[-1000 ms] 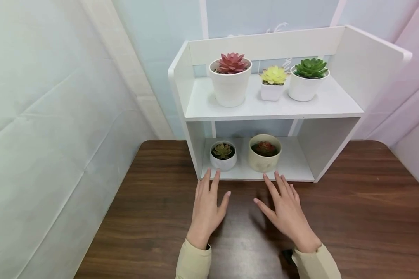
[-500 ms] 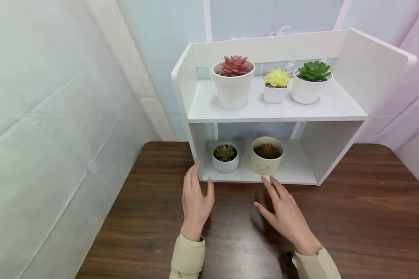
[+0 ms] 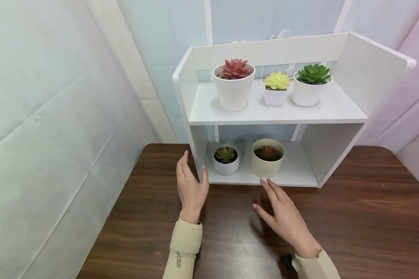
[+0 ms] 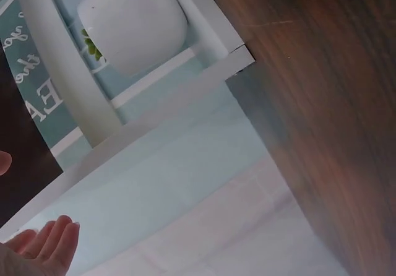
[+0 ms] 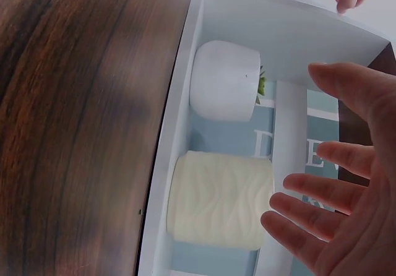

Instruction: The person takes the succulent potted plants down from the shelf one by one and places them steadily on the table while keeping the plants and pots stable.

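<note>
My left hand (image 3: 192, 190), fingers extended and thumb apart, is at the lower left front corner of the white shelf (image 3: 279, 121). It holds nothing. Nearest to it, on the lower board, stands a small white pot with a greenish succulent (image 3: 225, 159). My right hand (image 3: 286, 217) is spread in front of the lower board, also holding nothing. Its fingertips overlap the shelf's front edge, just below a cream pot with a reddish succulent (image 3: 267, 162). In the right wrist view the cream pot (image 5: 219, 200) shows a wavy relief, beside the white pot (image 5: 224, 81).
On the upper board stand a red succulent in a large white pot (image 3: 234, 91), a yellow one in a small square pot (image 3: 276, 95) and a green one in a round pot (image 3: 308, 91). The shelf sits on a dark wooden table (image 3: 377, 217), with pale curtains (image 3: 56, 135) around it.
My left hand has moved left and forward, from in front of the small white pot to the shelf's left corner. The right hand has barely moved. The pots stay where they were.
</note>
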Tool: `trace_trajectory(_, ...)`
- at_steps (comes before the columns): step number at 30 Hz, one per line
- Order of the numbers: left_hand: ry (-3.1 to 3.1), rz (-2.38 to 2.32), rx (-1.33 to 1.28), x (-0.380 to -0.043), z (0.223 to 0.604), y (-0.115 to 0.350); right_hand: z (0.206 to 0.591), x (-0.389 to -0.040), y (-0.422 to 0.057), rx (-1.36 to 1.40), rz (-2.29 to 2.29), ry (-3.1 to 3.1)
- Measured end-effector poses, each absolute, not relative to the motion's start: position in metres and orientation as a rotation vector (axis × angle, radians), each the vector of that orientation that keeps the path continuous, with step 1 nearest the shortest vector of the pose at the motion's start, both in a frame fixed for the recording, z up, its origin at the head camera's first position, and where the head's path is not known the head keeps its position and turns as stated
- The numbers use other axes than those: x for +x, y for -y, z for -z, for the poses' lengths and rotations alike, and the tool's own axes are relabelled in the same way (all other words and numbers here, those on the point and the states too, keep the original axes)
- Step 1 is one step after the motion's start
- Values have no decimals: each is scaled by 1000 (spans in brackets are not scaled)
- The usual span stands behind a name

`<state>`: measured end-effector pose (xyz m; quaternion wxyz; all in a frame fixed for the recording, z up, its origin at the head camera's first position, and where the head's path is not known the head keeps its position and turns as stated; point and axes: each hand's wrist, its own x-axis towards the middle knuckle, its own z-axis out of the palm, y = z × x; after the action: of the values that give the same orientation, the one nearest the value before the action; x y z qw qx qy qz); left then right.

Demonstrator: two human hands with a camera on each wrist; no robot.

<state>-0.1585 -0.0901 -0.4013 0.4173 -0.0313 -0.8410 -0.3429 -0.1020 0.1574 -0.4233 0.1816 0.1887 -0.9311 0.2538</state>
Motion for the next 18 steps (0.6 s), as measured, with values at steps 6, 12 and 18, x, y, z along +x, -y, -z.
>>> trace_trajectory(6,2104,955,-75,-174,399,90,423,-101,-157,532,-715,2611)
trace_trajectory(12,2054,1290,-31,-190,394,91,423,-100,-158,546,-719,2582)
trace_trajectory(18,1989,1618,68,-204,390,94,419,-101,-158,571,-724,2555)
